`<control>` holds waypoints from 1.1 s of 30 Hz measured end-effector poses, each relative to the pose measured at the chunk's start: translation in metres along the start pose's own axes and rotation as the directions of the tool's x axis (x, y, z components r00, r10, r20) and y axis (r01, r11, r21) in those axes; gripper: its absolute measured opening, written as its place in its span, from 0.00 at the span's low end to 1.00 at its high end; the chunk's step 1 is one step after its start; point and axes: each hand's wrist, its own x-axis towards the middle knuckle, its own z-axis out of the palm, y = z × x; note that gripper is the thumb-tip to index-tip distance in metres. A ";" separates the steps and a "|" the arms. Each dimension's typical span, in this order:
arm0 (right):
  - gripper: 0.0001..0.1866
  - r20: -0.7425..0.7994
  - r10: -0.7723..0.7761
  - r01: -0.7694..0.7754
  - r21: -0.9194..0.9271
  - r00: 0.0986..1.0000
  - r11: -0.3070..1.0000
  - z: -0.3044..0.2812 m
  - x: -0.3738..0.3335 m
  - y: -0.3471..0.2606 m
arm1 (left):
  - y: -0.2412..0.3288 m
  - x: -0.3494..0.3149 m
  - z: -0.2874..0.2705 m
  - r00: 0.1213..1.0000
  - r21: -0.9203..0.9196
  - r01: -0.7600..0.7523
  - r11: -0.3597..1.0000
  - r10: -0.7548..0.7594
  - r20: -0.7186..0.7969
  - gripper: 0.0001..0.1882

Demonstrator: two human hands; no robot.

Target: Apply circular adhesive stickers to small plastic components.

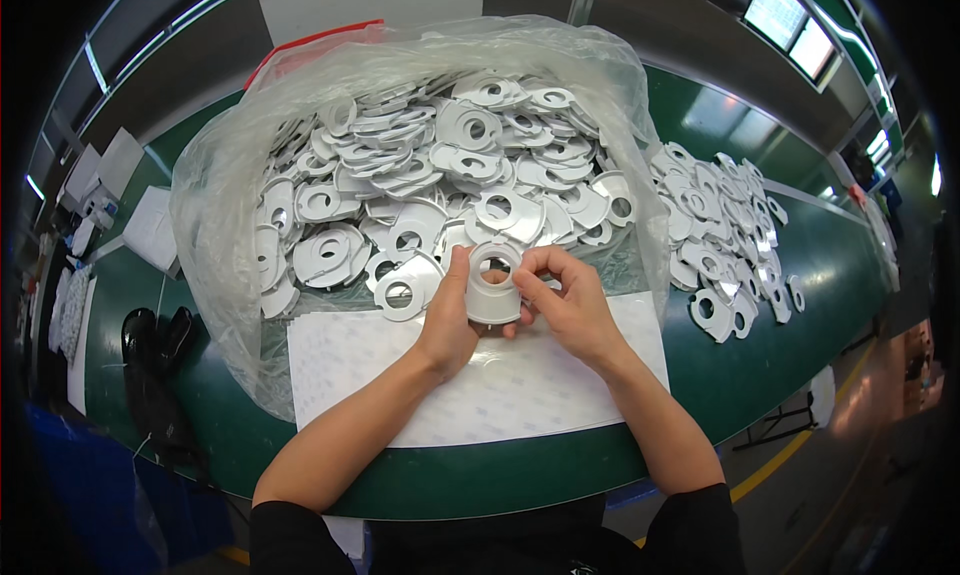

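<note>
Between my two hands, above a white sheet (480, 395), is a white plastic part (494, 303) with a round hole at its top and a broad rounded lower end. My left hand (453, 315) grips it along its left side, the thumb upright at the edge. My right hand (570, 300) pinches its right edge near the hole with thumb and forefinger. Some fingertips show below and behind the part. Just beyond my hands, a large heap of similar white parts (400, 165) fills an opened clear plastic bag (215, 205).
A second, smaller pile of white parts (715, 210) lies on the green table (800, 285) at the right. A black object (155, 375) rests near the table's left edge. White boxes (150, 230) stand farther left. A red edge (310, 43) shows behind the bag.
</note>
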 end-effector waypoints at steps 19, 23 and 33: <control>0.05 -0.079 -0.331 0.275 -0.396 0.940 0.876 0.004 0.001 0.007 | 0.006 -0.004 0.007 0.997 0.025 -0.040 0.999 0.042 -0.068 0.20; 0.08 -0.102 -0.572 0.362 -0.681 0.814 0.637 0.005 0.001 0.006 | 0.008 -0.007 0.010 0.996 0.022 -0.029 0.999 0.031 -0.084 0.19; 0.12 -0.233 -0.094 0.048 -0.198 0.968 0.979 0.000 0.000 0.000 | 0.007 -0.008 0.012 1.000 0.144 -0.006 0.990 0.001 0.028 0.22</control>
